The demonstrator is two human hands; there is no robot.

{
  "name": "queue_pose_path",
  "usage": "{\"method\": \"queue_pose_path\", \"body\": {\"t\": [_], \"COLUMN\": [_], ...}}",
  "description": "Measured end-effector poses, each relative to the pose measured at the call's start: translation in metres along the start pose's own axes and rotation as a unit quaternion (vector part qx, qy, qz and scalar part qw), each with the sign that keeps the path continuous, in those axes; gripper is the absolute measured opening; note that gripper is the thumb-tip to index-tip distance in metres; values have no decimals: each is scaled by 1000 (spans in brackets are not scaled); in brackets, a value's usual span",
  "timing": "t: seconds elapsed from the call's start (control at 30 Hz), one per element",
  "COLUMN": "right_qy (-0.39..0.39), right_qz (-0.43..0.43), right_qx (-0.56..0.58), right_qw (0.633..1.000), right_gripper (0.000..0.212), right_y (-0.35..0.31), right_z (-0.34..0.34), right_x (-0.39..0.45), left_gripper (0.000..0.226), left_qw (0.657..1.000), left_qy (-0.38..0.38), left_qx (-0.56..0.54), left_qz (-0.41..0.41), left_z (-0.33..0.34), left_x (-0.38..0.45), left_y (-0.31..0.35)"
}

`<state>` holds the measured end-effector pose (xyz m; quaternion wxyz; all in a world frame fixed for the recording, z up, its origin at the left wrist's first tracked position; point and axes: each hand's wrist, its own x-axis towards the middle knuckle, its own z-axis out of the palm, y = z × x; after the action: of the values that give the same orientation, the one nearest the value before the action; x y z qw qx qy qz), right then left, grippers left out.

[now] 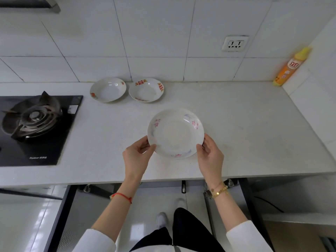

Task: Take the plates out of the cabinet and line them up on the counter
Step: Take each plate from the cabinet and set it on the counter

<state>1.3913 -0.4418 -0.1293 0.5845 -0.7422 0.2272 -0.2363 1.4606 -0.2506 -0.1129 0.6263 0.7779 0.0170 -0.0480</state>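
Head view, looking down on a white counter (236,128) against a white tiled wall. Centre frame: a white plate with pink flowers (175,133), held by both hands at its near rim. Left hand (137,157) pinches the lower-left edge, thumb on top, fingers curled under. Right hand (211,157) grips the lower-right edge the same way. Cannot tell if the plate's base touches the counter or sits just above it.

Two more plates side by side at the back of the counter, just below the wall tiles, upper middle of frame: a plate with red-orange spots (108,89) on the left, a scalloped plate with red pattern (146,90) on the right, rims almost touching. Both well apart from the held plate.

Left of frame: black glass gas hob (45,139) with a dark burner ring; small white writing at its near edge, brand too blurred to read. Upper right: white double wall socket (235,44). Far right corner: orange bottle with yellow cap (291,67), leaning in the corner, red-and-white label, characters not legible.

Red string bracelet (121,196) on the left wrist, gold bracelets (219,190) on the right. White sleeves at bottom edge. Open cabinet (183,182) below the counter front, bottom centre; a white shoe and dark trousers on the tiled floor.
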Motion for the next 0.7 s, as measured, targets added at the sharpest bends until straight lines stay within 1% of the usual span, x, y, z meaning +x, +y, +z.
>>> {"method": "queue_pose_path", "body": {"t": [0.2,0.47,0.7], "right_qy": [-8,-15,-30], "right_qz": [8,18,37], "right_qx": [-7,-22,-55], "right_qw": [1000,999,997], "right_gripper": [40,40,40], "right_y": [11,31,58], "right_z": [1,8,22], "right_x": [64,186,279], "left_gripper": [31,30,32], "left_qw": [1000,999,997], "left_qy": [3,19,32], "left_qx": [7,16,38], "left_qz": [-22,-41,-51], "left_z": [38,107,161], "left_x": [51,140,215], "left_y": [7,22,20]}}
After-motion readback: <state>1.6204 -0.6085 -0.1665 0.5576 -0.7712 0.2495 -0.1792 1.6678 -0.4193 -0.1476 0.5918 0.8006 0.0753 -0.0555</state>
